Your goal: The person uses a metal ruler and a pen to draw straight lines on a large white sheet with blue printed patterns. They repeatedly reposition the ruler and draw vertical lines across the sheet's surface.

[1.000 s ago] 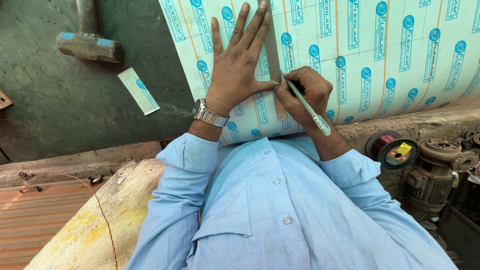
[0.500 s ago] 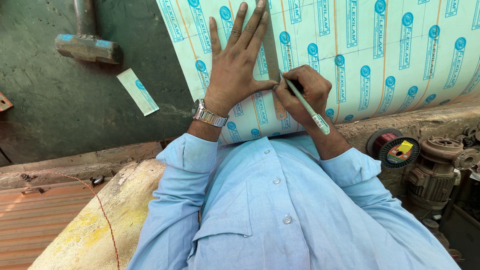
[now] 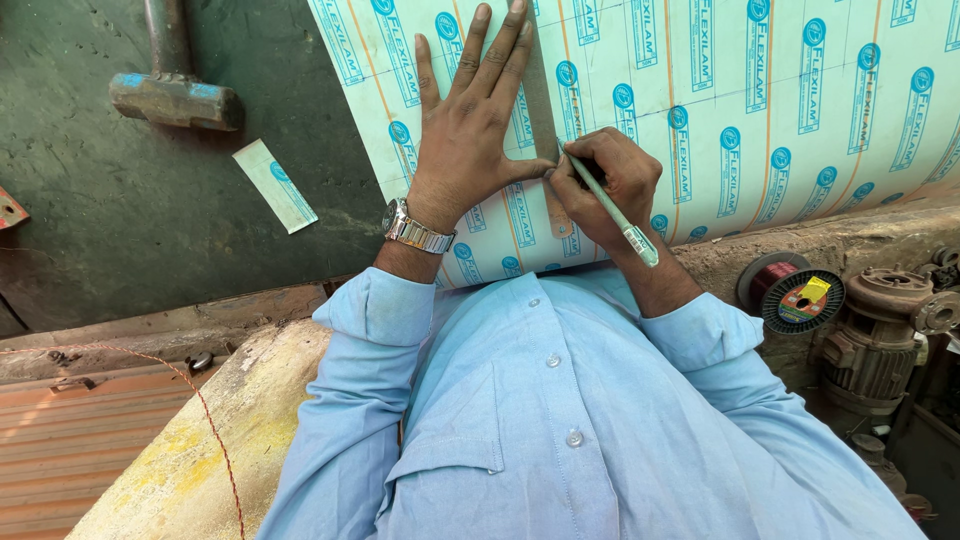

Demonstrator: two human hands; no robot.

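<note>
- Pinched between thumb and fingertips of the right hand, a pale green pen is held closed in a writing grip, its tip set against the edge of a metal ruler near the middle of the view.
- Spread flat with all fingers open, the left hand is pressed on the ruler and on the sheet beneath it, gripping nothing; a metal wristwatch is worn on that wrist.
- The ruler is seen as a narrow grey strip running from 12 o'clock down toward 6 o'clock between the two hands; it is judged thin, stiff and likely to slide unless pressed flat.
- The pen is judged light and rigid, best held near its tip as shown.
- A large laminate sheet, pale with blue printed marks and orange lines, is spread from the centre out to 1 and 3 o'clock; it is judged thin, smooth, somewhat flexible and slippery.
- Its near edge is seen just above the blue shirt, its left edge slanting toward 11 o'clock; open sheet is left at 2 o'clock.
- A small offcut strip lies at 10 o'clock on the dark floor, with a hammer beyond it at 11 o'clock, well apart from the hands.
- A spool of red wire and a motor are crowded at 4 o'clock.
</note>
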